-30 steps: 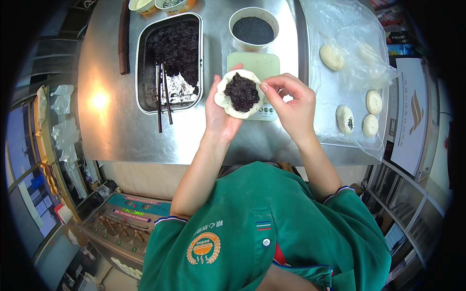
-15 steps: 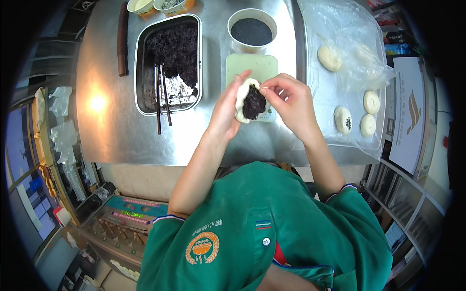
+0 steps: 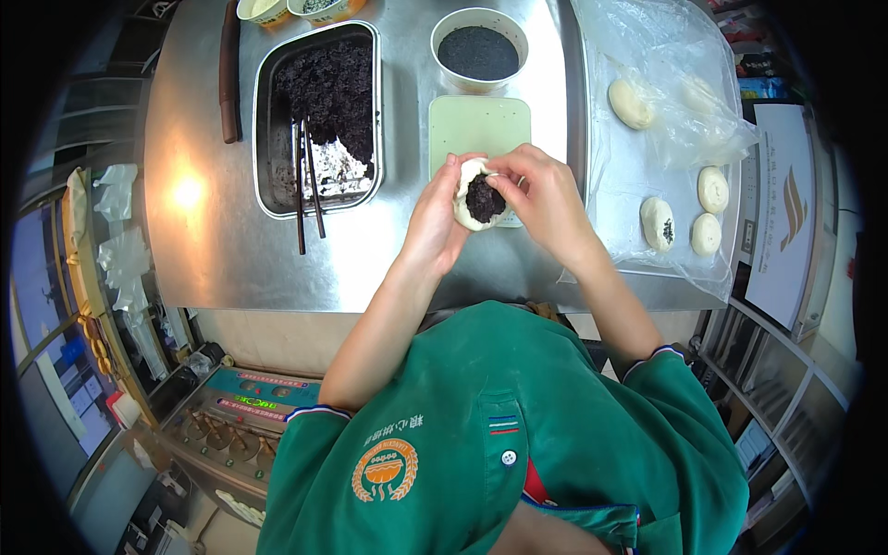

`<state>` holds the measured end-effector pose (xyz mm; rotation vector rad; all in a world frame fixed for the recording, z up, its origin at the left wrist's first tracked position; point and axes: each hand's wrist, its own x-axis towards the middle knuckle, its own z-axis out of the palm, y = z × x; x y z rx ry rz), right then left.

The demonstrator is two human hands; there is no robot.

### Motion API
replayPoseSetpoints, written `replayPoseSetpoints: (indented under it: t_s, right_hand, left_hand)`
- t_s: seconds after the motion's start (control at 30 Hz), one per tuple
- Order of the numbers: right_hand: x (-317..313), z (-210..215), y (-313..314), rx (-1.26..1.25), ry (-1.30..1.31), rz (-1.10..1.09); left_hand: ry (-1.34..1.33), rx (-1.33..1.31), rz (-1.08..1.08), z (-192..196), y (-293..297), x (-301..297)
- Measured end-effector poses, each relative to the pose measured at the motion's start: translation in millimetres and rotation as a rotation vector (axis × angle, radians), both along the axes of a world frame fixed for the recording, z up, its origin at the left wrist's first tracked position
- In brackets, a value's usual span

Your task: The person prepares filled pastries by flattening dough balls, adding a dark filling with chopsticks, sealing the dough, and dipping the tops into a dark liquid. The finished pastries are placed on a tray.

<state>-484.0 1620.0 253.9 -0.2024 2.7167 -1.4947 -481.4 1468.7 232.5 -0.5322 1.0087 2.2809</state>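
Work surface: your steel table [image 3: 231,250] carries a filling tray [image 3: 319,116] with chopsticks [image 3: 308,180], a bowl of black seeds [image 3: 479,51] and a plastic sheet [image 3: 647,157].
Progress: five shaped buns [image 3: 657,224] lie on the sheet; one is unsealed in your hands.
Dough wrapper [image 3: 470,205]: held above the green board [image 3: 479,125], dark filling [image 3: 484,197] exposed.
Orientation: opening faces up; roughly round, no clear long axis.
Left hand [image 3: 433,217]: cups the wrapper.
Right hand [image 3: 546,199]: pinches the rim.

L hand [image 3: 435,217] cupped, palm up; R hand [image 3: 546,199] fingertips pinching, forearms converging.
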Motion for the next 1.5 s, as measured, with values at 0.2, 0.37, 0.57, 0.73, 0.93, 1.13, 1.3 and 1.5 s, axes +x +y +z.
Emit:
replayPoseSetpoints:
  t_s: [0.2, 0.37, 0.57, 0.73, 0.93, 1.13, 1.3, 1.5]
  right_hand:
    - [11.0, 2.5, 3.5, -0.036, 0.149, 0.135]
    - [13.1, -6.6, -1.9, -0.021, 0.245, 0.103]
    - [10.8, -7.4, 0.2, -0.036, 0.079, 0.072]
    - [16.1, 3.1, -3.6, -0.047, 0.268, 0.181]
    - [17.3, 22.0, 7.1, -0.318, 0.119, -0.147]
    - [11.0, 20.8, -6.6, -0.104, 0.156, -0.065]
    - [21.1, 16.1, -14.6, -0.04, 0.386, -0.046]
    - [20.9, 10.2, -13.8, 0.038, 0.448, -0.11]
  left_hand:
    - [-0.06, 0.013, -0.03, -2.3, -2.8, -0.8]
    - [-0.016, -0.025, -0.039, -6.7, -2.1, -4.6]
    - [-0.008, -0.028, -0.036, -9.4, -3.3, -5.6]
    - [0.047, -0.13, -0.077, -1.7, -0.7, -5.3]
    - [0.177, -0.104, -0.148, 33.5, -18.3, -13.9]
    - [0.007, 0.002, 0.253, 9.2, 16.3, -1.4]
    - [0.148, -0.213, 0.206, 24.3, 20.2, 5.3]
    - [0.274, -0.259, 0.168, 23.0, 28.6, 13.7]
